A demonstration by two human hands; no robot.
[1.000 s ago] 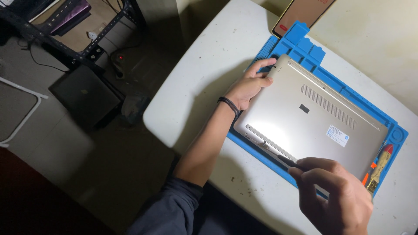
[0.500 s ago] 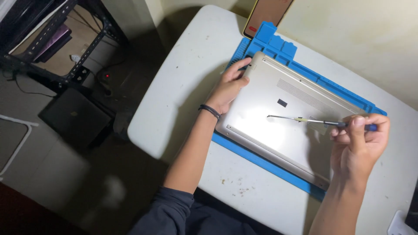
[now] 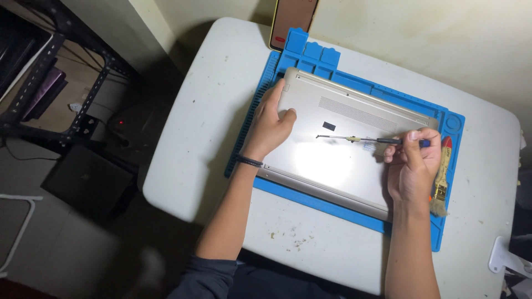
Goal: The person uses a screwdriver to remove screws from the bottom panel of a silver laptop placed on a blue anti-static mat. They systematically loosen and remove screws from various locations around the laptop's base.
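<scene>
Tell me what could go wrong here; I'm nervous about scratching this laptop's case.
The right hand holds a thin screwdriver with its tip over the bare underside of the laptop; a slip could scratch the metal. Glare on the panel may hide small screws. The left hand steadies only one corner, so the laptop might slide on the blue mat. The phone leaning past the mat could get knocked.
</scene>
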